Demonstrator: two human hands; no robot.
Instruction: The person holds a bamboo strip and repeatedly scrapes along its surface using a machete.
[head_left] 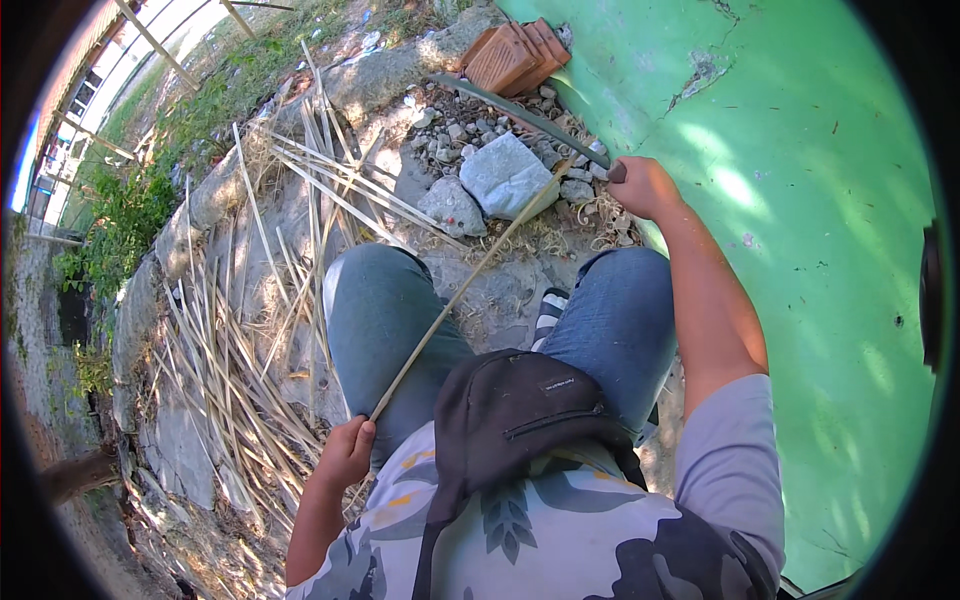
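My right hand [645, 188] is closed round the handle of a machete. The long grey machete blade [520, 115] points away to the upper left, above the rubble. Down by my left knee, my left hand [345, 452] pinches the near end of a thin bamboo strip [468, 285]. This strip slants across my left thigh and up to the right. Its far end lies over the right side of a pale stone block [500, 178], a little below the blade. The blade and the strip look apart there.
Many loose bamboo strips [215, 370] lie on the ground to my left. A smaller grey stone [452, 207] and gravel [445, 140] surround the block. Stacked orange clay tiles [513, 58] sit beyond. A green wall [800, 250] stands close at my right.
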